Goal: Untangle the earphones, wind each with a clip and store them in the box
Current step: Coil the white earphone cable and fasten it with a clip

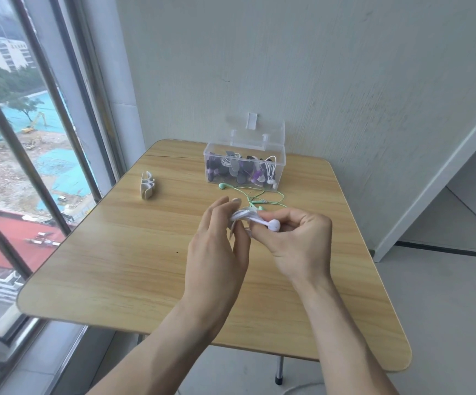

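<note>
Both hands up over the table (117, 266), meeting mid-frame. Right hand (296, 238) pinches the white earphones (273, 224) at one bud, stem lying roughly left-right, bud end at the right fingers. Left hand (219, 243) holds the wound white bundle, fingers loosely curled, tips extended upward. Green earphones (252, 196) lie loose just beyond. Box (243, 166) farther back, lid open, already holding wound sets; nearer the right hand. Spare clips (147, 185) far left.

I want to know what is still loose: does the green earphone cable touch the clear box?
Cannot tell. In the head view the green earphone lies right at the foot of the clear box, but neither contact nor a gap shows plainly.
</note>
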### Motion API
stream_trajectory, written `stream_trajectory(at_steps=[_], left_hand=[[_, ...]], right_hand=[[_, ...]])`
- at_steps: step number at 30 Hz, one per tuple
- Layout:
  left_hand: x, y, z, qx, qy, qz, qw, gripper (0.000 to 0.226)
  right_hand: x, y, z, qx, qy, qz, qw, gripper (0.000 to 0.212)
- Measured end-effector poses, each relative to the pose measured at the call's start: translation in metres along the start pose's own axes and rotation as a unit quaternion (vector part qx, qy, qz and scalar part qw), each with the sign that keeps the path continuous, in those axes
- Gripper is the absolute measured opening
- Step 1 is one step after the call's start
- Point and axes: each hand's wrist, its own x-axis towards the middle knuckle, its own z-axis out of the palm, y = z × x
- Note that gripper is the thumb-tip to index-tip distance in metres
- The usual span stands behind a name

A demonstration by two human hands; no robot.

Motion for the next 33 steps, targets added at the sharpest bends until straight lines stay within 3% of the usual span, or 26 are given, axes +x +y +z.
stream_trajectory(at_steps=[6,11,16,21,27,30,33], left_hand=[[0.006,0.002,-0.008,-0.07,0.012,-0.061,0.996,0.019],[0.008,0.002,-0.012,-0.104,-0.024,-0.066,0.992,0.013],[0.005,0.004,-0.013,-0.13,-0.049,-0.113,0.984,0.016],[0.006,0.006,-0.016,-0.15,-0.054,-0.139,0.977,0.013],[0.005,0.009,-0.017,-0.139,-0.056,-0.106,0.983,0.013],[0.002,0.01,-0.015,-0.119,-0.061,-0.076,0.988,0.01],[0.001,0.009,-0.014,-0.137,-0.057,-0.096,0.984,0.007]], right_hand=[[0.002,0.002,-0.004,0.043,-0.078,-0.019,0.996,0.015],[0.008,0.006,-0.009,0.078,-0.104,0.006,0.992,0.011],[0.012,0.014,-0.016,0.115,-0.14,0.068,0.981,0.018],[0.013,0.015,-0.022,0.1,-0.202,0.06,0.972,0.028],[0.013,0.014,-0.023,0.099,-0.198,0.066,0.973,0.015],[0.013,0.014,-0.02,0.097,-0.159,0.077,0.979,0.013],[0.013,0.014,-0.019,0.092,-0.142,0.054,0.984,0.012]])
